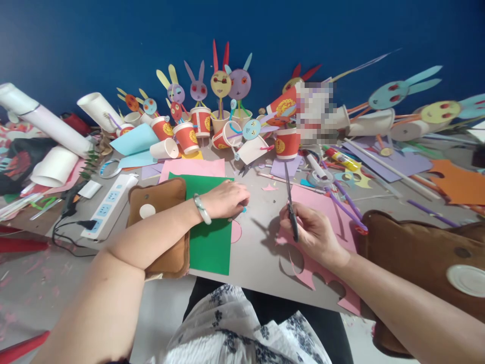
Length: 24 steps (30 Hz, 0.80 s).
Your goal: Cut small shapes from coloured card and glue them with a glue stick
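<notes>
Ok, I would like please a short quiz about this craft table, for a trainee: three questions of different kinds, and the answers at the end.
1. Which tool does the right hand hold?
2. True or false: there is a bracelet on the wrist of the left hand.
3. Choose one. The paper sheet between the brown cushion on the left and the pink paper circle is:
A. orange
B. green
C. purple

Key: 1. scissors; 2. true; 3. B
</notes>
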Available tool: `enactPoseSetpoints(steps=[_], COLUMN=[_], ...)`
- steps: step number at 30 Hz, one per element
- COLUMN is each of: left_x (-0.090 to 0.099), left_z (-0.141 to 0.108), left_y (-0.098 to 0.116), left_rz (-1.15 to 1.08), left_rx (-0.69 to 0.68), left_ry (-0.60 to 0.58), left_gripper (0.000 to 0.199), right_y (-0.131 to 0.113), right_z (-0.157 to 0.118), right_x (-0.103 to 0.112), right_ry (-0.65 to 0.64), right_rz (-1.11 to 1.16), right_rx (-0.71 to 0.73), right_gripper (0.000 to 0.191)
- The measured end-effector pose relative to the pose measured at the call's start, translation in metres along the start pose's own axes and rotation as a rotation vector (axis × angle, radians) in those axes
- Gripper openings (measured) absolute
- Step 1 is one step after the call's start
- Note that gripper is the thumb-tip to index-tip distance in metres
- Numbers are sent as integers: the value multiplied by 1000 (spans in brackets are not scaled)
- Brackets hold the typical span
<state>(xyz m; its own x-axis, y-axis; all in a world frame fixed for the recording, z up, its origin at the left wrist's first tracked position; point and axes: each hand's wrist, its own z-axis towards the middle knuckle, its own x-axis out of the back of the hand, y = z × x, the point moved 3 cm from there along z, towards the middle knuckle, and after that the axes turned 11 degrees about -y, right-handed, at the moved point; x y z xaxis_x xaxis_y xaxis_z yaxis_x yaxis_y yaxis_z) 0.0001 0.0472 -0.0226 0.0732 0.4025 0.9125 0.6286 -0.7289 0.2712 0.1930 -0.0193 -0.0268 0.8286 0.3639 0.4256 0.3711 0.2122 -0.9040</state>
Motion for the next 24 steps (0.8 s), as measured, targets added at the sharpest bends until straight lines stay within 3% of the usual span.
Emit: enactPoseSetpoints(steps=[14,24], left_x=[4,11], left_z=[-3,-16], left_y=[-4,-7], left_rz=[13,177], left_rx=[21,42], left_ry=[1,-49], left_gripper=[21,23], right_y=[1,4], right_z=[0,1], right_x=[0,1], right_ry=[17,25], right_rz=[-71,-74], right_rx=[50,27], right_gripper=[21,23])
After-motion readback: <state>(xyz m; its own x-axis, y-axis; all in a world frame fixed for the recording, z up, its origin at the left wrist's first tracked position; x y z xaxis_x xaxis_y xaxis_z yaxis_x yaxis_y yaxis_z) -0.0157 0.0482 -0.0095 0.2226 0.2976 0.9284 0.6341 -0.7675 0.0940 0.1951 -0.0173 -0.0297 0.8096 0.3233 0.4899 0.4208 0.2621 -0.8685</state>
